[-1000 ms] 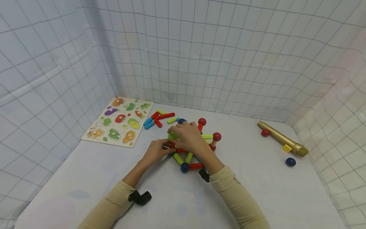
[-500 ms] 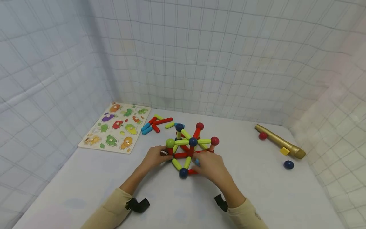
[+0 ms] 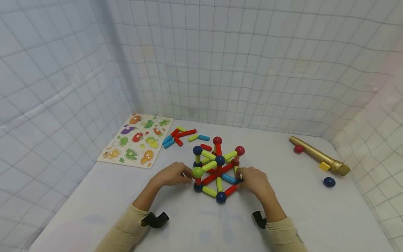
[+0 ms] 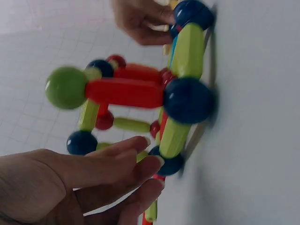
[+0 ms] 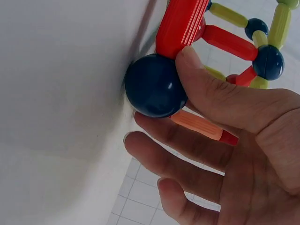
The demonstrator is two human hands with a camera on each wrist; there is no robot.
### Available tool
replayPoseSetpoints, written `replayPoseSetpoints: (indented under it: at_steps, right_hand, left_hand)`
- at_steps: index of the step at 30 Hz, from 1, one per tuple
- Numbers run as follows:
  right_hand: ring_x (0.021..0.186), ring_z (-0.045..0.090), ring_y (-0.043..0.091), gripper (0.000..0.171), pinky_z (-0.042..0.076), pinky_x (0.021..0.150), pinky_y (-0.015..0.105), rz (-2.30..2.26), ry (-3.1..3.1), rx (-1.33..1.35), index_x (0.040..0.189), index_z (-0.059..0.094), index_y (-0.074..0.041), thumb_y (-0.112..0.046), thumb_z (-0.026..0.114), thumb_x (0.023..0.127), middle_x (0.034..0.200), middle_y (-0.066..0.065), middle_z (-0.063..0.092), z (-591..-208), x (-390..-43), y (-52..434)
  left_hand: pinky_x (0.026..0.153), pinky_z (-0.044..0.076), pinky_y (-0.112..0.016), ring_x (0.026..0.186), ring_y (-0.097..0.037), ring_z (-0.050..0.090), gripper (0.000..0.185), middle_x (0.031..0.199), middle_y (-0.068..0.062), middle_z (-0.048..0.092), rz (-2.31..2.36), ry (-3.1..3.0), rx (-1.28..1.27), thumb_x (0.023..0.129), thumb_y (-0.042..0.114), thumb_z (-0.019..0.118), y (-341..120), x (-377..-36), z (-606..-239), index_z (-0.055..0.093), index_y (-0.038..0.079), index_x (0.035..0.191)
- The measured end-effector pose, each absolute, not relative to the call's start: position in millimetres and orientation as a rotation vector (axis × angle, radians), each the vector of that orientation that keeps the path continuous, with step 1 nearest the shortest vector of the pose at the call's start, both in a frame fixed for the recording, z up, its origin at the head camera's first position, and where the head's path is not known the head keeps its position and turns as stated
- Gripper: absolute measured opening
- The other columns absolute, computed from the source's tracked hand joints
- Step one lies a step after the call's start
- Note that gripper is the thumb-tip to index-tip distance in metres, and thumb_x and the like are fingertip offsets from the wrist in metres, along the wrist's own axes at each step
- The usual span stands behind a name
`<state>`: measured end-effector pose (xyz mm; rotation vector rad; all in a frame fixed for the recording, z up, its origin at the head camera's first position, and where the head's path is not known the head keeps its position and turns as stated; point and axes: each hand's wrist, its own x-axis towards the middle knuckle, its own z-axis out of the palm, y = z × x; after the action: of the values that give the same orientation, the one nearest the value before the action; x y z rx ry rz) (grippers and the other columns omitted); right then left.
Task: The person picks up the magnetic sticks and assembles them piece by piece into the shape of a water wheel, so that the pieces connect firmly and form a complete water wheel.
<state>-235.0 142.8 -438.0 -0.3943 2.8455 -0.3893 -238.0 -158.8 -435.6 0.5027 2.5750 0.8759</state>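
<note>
A structure of rods and balls (image 3: pixel 209 179) stands on the table between both hands, with red, lime and blue rods. Its lime green ball (image 3: pixel 197 172) tops an upright red rod on the left, above a dark blue ball (image 4: pixel 188 100). My left hand (image 3: pixel 173 174) hovers beside this corner, fingers loosely extended and holding nothing. At the structure's right side my right hand (image 3: pixel 256 180) pinches another dark blue ball (image 5: pixel 154 86) between thumb and fingers; the thumb also lies against a red rod (image 5: pixel 182 26). A blue rod (image 3: pixel 228 179) runs from the centre to that ball.
Several loose rods (image 3: pixel 185 133) lie behind the structure. A vegetable puzzle board (image 3: pixel 126 160) is at the back left. To the right are a gold microphone (image 3: pixel 315 153), a red ball (image 3: pixel 298 149), a yellow block (image 3: pixel 324 166) and a dark blue ball (image 3: pixel 329 182). Grid-patterned curtains surround the table.
My right hand moved from the structure's top to its right side, bringing a blue rod that is now in the base. The structure has turned somewhat. My left hand has let go of its left corner.
</note>
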Motion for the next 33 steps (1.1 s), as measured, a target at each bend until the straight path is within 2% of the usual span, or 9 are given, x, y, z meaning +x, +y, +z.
replayPoseSetpoints:
  at_steps: [6, 10, 13, 17, 20, 22, 27, 30, 33]
  right_hand:
    - [0.073, 0.052, 0.018, 0.024, 0.044, 0.061, 0.031, -0.375, 2.833, -0.421, 0.095, 0.070, -0.017, -0.018, 0.083, 0.075, 0.079, 0.000, 0.062, -437, -236, 145]
    - [0.072, 0.052, 0.018, 0.025, 0.044, 0.061, 0.031, -0.355, 2.834, -0.416, 0.095, 0.069, -0.017, -0.018, 0.084, 0.074, 0.078, 0.001, 0.061, -437, -237, 144]
    - [0.073, 0.052, 0.018, 0.026, 0.044, 0.062, 0.031, -0.351, 2.829, -0.423, 0.095, 0.069, -0.017, -0.019, 0.084, 0.074, 0.079, 0.000, 0.062, -439, -238, 141]
    - [0.073, 0.052, 0.018, 0.026, 0.045, 0.063, 0.032, -0.368, 2.826, -0.421, 0.095, 0.070, -0.017, -0.020, 0.084, 0.074, 0.080, 0.001, 0.062, -440, -238, 138]
    - [0.072, 0.052, 0.018, 0.026, 0.045, 0.063, 0.032, -0.378, 2.828, -0.418, 0.095, 0.070, -0.017, -0.019, 0.085, 0.074, 0.080, 0.001, 0.062, -438, -237, 138]
    - [0.072, 0.052, 0.018, 0.026, 0.045, 0.063, 0.031, -0.381, 2.832, -0.416, 0.094, 0.069, -0.017, -0.019, 0.084, 0.074, 0.079, 0.001, 0.062, -437, -238, 138]
    - [0.073, 0.052, 0.018, 0.025, 0.044, 0.062, 0.031, -0.376, 2.840, -0.405, 0.094, 0.069, -0.017, -0.019, 0.084, 0.073, 0.079, 0.001, 0.061, -436, -239, 140]
    - [0.073, 0.052, 0.018, 0.026, 0.044, 0.062, 0.031, -0.379, 2.835, -0.400, 0.094, 0.069, -0.017, -0.018, 0.084, 0.074, 0.079, 0.001, 0.061, -436, -238, 141]
    - [0.073, 0.052, 0.019, 0.026, 0.045, 0.063, 0.031, -0.389, 2.832, -0.394, 0.095, 0.069, -0.017, -0.019, 0.084, 0.074, 0.080, 0.001, 0.061, -437, -236, 142]
  left_hand:
    - [0.061, 0.048, -0.027, 0.069, -0.017, 0.060, 0.028, 0.093, -0.013, 0.070, 0.814, 2.895, 0.081, 0.098, 0.019, 0.056, -178, -298, -434, 0.065, 0.003, 0.119]
    - [0.073, 0.051, -0.036, 0.080, -0.024, 0.059, 0.044, 0.106, -0.016, 0.068, 0.612, 2.977, -0.033, 0.101, 0.035, 0.049, -180, -340, -444, 0.057, 0.003, 0.130]
    - [0.077, 0.050, -0.036, 0.084, -0.024, 0.058, 0.045, 0.105, -0.013, 0.068, 0.448, 2.940, -0.059, 0.101, 0.041, 0.048, -183, -352, -452, 0.064, 0.004, 0.120]
    - [0.070, 0.047, -0.033, 0.078, -0.023, 0.056, 0.033, 0.089, -0.010, 0.066, 0.366, 2.938, -0.053, 0.098, 0.032, 0.055, -187, -351, -458, 0.068, 0.002, 0.102]
    - [0.070, 0.048, -0.035, 0.076, -0.022, 0.054, 0.019, 0.087, -0.010, 0.065, 0.378, 2.995, -0.019, 0.095, 0.017, 0.058, -188, -343, -456, 0.067, 0.001, 0.102]
    - [0.068, 0.046, -0.036, 0.073, -0.023, 0.052, 0.020, 0.087, -0.013, 0.064, 0.418, 2.999, -0.005, 0.094, 0.011, 0.056, -188, -338, -452, 0.065, 0.002, 0.109]
    - [0.065, 0.043, -0.030, 0.074, -0.020, 0.054, 0.036, 0.100, -0.017, 0.066, 0.692, 2.889, -0.009, 0.095, 0.022, 0.058, -190, -322, -440, 0.057, 0.008, 0.128]
    - [0.072, 0.049, -0.030, 0.084, -0.023, 0.063, 0.040, 0.110, -0.015, 0.067, 0.987, 2.771, -0.032, 0.094, 0.031, 0.061, -189, -305, -431, 0.058, 0.007, 0.127]
    - [0.081, 0.052, -0.035, 0.092, -0.028, 0.067, 0.042, 0.108, -0.012, 0.071, 1.273, 2.634, -0.056, 0.095, 0.037, 0.061, -184, -283, -421, 0.058, 0.008, 0.125]
